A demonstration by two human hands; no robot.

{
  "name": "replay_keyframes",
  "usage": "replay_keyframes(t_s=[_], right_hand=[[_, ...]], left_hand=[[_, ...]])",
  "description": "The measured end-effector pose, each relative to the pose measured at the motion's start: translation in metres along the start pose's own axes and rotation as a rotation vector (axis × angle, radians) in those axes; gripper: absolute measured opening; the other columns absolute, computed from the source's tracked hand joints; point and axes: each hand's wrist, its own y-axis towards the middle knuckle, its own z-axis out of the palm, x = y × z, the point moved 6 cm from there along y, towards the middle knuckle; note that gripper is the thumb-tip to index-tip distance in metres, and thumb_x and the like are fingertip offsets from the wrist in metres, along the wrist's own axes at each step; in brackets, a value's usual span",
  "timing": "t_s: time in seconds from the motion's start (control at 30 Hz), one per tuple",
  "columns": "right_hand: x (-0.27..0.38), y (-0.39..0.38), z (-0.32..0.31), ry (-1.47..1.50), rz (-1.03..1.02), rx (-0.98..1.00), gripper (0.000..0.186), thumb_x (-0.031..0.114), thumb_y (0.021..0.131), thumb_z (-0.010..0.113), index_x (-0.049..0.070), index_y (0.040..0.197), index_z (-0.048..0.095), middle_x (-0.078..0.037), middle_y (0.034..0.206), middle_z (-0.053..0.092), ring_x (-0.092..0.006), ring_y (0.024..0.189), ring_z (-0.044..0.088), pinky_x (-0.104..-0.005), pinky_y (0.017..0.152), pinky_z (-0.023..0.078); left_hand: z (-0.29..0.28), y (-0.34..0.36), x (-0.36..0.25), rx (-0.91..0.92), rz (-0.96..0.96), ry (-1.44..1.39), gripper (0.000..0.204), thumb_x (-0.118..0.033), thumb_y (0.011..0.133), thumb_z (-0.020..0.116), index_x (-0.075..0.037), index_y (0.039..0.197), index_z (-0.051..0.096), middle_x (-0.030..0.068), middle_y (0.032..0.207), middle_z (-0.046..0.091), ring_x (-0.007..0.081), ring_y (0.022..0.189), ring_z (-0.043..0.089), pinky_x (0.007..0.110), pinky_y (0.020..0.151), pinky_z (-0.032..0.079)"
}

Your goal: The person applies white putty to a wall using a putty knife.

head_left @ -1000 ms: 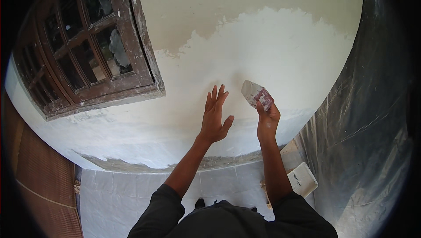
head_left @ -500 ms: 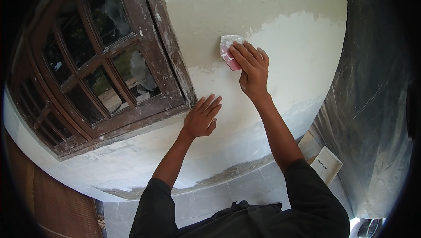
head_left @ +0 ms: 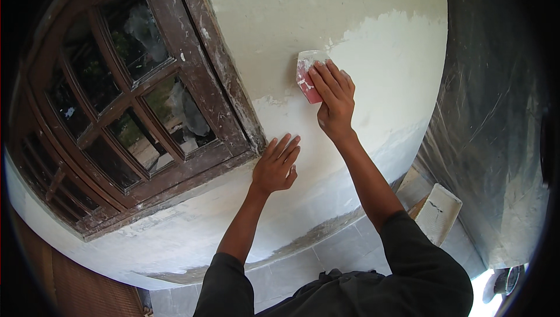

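Note:
Pressed to the wall (head_left: 251,37) is a pink putty scraper (head_left: 309,83), its upper edge coated with white paste. My right hand (head_left: 337,98) grips it, fingers laid over its face. White skim coat covers the wall below and to the right, with a ragged upper border against the bare greyish plaster. My left hand (head_left: 275,164) rests on the wall with fingers stretched out, beside the lower right corner of the window frame. It holds nothing.
A brown wooden window (head_left: 146,101) with paste-smeared glass panes fills the left. Clear plastic sheeting (head_left: 490,118) hangs on the right. A white tray (head_left: 438,215) lies near my right elbow, on grey floor tiles (head_left: 344,253). Brown slatted wood (head_left: 93,282) stands lower left.
The view has shifted and tilted slightly. The scraper in my right hand sits a little lower on the wall. My left hand stays by the window corner.

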Motion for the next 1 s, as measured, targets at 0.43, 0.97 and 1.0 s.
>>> replay_keyframes(t_s=[0.43,0.97,1.0], right_hand=[[0.026,-0.011,-0.004,-0.052,0.108,-0.033,0.06,-0.013,0.08,0.05,0.005,0.135,0.063,-0.01,0.14,0.064,-0.0314,0.135,0.053,-0.0453,0.11,0.03],[0.026,-0.009,0.01,-0.108,0.248,-0.072,0.063,-0.009,0.082,0.055,0.013,0.14,0.06,-0.004,0.146,0.059,-0.0291,0.136,0.051,-0.0515,0.111,0.026],[0.026,-0.014,0.014,-0.107,0.249,-0.036,0.063,-0.009,0.082,0.055,0.013,0.141,0.059,-0.004,0.147,0.057,-0.0293,0.137,0.05,-0.0516,0.111,0.026]], left_hand=[[0.004,-0.003,0.0,0.004,0.009,0.043,0.047,-0.021,0.084,0.058,-0.004,0.128,0.063,0.0096,0.144,0.059,0.0319,0.142,0.045,0.055,0.12,0.03],[0.013,-0.02,-0.007,0.029,0.035,0.008,0.05,-0.017,0.082,0.059,-0.002,0.13,0.061,0.0208,0.138,0.061,0.0341,0.139,0.049,0.056,0.119,0.031],[0.013,-0.017,-0.008,0.021,0.045,0.016,0.05,-0.017,0.081,0.06,-0.003,0.129,0.061,0.0204,0.137,0.061,0.0337,0.14,0.049,0.056,0.12,0.03]])
